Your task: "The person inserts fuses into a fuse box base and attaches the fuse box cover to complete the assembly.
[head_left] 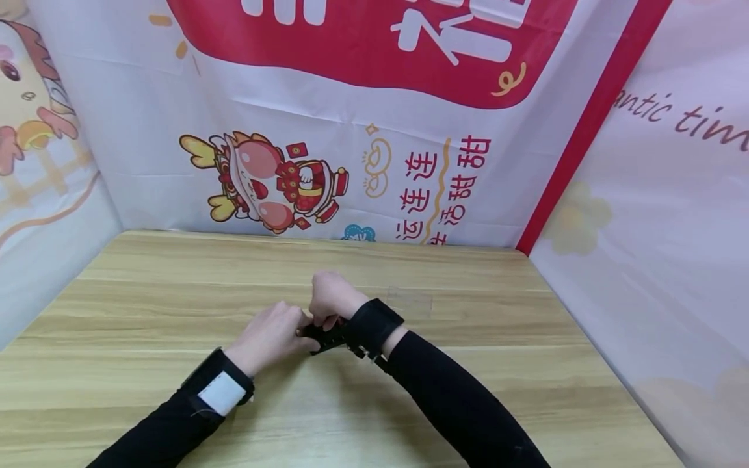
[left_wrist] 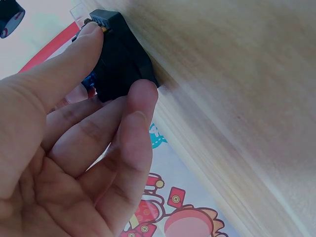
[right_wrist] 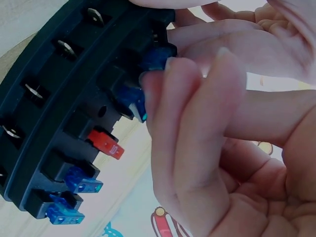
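A black fuse block (head_left: 328,339) is held tilted over the wooden table between both hands. My left hand (head_left: 272,338) grips its end; in the left wrist view the thumb lies on one side and the fingers support the other side of the fuse block (left_wrist: 123,59). One red blade fuse (right_wrist: 106,143) and several blue ones sit in a row of sockets, with metal tabs along the other side. The curled fingers of my right hand (head_left: 335,300) pinch at a blue blade fuse (right_wrist: 157,58) near the left hand's end, partly covering it.
Under the hands spreads a light wood-grain table (head_left: 468,403). A thin transparent piece (head_left: 409,302) lies on it beyond the right wrist. Printed cloth hangings (head_left: 328,104) stand along the back and both sides. Black straps circle both wrists.
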Motion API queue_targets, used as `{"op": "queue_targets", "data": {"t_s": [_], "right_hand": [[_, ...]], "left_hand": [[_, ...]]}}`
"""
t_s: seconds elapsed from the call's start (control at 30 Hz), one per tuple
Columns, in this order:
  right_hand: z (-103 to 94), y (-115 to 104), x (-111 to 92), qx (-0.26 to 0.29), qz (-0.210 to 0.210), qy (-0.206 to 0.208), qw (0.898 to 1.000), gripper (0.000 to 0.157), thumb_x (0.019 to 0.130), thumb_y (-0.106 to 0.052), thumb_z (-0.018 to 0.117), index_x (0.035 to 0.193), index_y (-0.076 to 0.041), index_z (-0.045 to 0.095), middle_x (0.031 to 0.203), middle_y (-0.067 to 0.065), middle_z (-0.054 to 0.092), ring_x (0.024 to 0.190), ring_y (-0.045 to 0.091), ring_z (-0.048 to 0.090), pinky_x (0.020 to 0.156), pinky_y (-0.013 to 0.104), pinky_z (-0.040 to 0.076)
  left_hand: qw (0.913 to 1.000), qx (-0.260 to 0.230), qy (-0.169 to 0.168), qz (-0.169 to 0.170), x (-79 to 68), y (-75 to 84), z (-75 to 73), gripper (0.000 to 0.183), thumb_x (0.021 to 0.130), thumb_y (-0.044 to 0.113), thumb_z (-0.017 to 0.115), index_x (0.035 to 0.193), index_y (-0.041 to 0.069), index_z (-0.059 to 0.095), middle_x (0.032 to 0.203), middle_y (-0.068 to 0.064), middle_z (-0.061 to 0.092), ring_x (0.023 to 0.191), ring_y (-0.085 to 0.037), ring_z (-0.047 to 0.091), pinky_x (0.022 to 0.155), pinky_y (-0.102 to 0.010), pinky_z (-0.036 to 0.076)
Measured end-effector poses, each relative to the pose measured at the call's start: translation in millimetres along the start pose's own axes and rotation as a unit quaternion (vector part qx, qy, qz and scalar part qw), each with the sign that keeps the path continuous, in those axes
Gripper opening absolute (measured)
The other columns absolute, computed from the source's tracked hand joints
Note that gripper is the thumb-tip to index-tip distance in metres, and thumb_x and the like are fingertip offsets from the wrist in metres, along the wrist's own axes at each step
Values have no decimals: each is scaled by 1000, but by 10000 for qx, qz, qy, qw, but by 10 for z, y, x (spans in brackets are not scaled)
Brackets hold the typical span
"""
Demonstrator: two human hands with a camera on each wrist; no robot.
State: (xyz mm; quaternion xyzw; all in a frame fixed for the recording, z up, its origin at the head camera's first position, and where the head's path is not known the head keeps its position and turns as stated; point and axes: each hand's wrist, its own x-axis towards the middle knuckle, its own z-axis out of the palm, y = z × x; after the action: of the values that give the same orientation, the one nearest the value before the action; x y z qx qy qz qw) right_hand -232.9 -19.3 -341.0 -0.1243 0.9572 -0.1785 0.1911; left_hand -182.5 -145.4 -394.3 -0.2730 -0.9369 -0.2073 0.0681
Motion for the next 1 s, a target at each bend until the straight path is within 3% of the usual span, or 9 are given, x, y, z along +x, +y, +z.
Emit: {"op": "queue_targets", "data": {"t_s": [0.23, 0.43, 0.67, 0.8, 1.0], "right_hand": [[-20, 8, -3, 18, -30, -83, 10000, 22, 75, 7, 65, 57, -4, 59, 53, 8, 59, 49, 15, 63, 52, 27, 49], [-17, -1, 2, 71, -58, -96, 9999, 19, 76, 7, 66, 60, -3, 62, 55, 9, 60, 50, 16, 63, 50, 25, 48], [-23, 118, -55, 331, -524, -115, 9980, 19, 76, 5, 67, 60, -5, 65, 56, 7, 60, 49, 16, 62, 52, 28, 49], [-29, 167, -105, 479, -806, -11, 9956, 16, 76, 5, 65, 65, -6, 67, 57, 6, 62, 50, 16, 62, 52, 26, 48], [-106, 225, -168, 1051, -1300, 86, 9859, 12, 81, 2, 67, 71, -4, 67, 62, 5, 62, 52, 16, 61, 51, 26, 48]], "left_hand": [[10000, -17, 67, 58, -8, -1, -2, 23, 74, 28, 81, 66, 20, 61, 55, 15, 33, 49, -2, 33, 45, -22, 23], [10000, -54, 71, 44, -19, -11, -9, 20, 74, 28, 80, 68, 19, 63, 55, 15, 36, 49, -2, 35, 45, -21, 24], [10000, -82, -2, 24, -12, -2, -1, 23, 75, 29, 80, 67, 20, 61, 55, 14, 34, 49, -2, 34, 45, -21, 25], [10000, -61, -19, 8, -4, 5, 8, 19, 75, 28, 80, 70, 19, 64, 55, 14, 41, 50, -3, 36, 44, -22, 26], [9999, -22, -113, -110, -3, 12, -7, 15, 76, 28, 79, 78, 16, 70, 59, 13, 49, 52, -4, 41, 46, -22, 28]]}}
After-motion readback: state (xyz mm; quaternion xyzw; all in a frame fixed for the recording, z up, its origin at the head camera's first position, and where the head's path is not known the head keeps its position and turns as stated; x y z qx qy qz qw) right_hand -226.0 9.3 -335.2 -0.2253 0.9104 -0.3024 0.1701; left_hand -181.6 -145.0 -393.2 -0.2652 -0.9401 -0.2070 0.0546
